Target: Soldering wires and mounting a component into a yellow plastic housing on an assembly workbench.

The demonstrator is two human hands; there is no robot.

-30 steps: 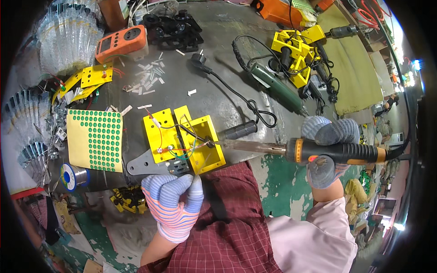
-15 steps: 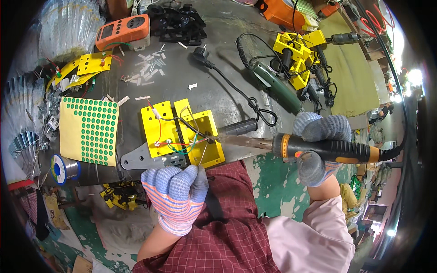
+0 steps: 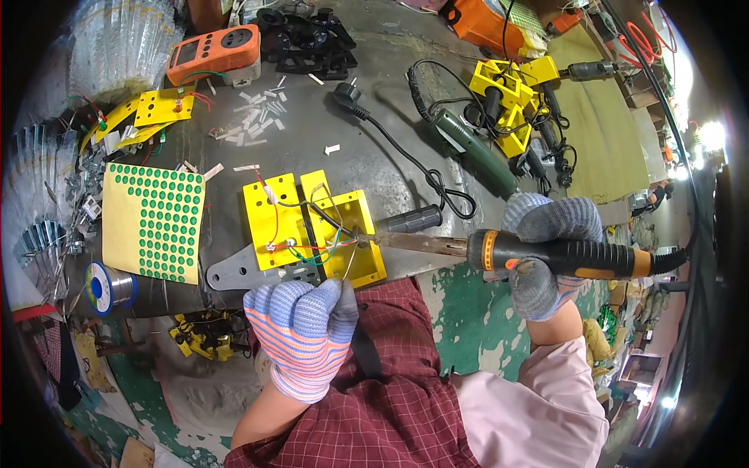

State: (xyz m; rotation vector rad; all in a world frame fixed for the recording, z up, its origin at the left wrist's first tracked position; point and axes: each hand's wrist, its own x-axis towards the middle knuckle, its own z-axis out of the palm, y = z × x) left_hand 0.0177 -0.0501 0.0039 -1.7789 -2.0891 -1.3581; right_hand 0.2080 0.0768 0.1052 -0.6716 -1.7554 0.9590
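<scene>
Gloved fingers of the left hand [image 3: 300, 335] pinch a thin metal strand [image 3: 349, 264], while those of the right hand [image 3: 562, 218] wrap around the black handle of a soldering iron [image 3: 597, 259], its shaft pointing left toward a yellow box [image 3: 374, 261] on the surface [image 3: 367, 179] just beyond the left fingertips. The strand's lower end disappears inside the left glove; where its upper end, the iron's tip and the wires [image 3: 324, 248] come close together at the box, contact is too small to make out. The right fingers cover part of the iron's handle, and its cord bends away beyond them. A yellow plate [image 3: 261, 222], beside the box and beyond the left fingers, carries red and green leads; a grey metal bracket [image 3: 226, 274] left of those fingers runs partly out of sight beneath it. Marks on the iron's orange band, near the right thumb, cannot be read, nor can those on a sheet of green stickers [image 3: 117, 234] and a blue-rimmed spool [image 3: 121, 287] farther left of the left fingers, or an orange meter [image 3: 214, 53] well beyond them.
</scene>
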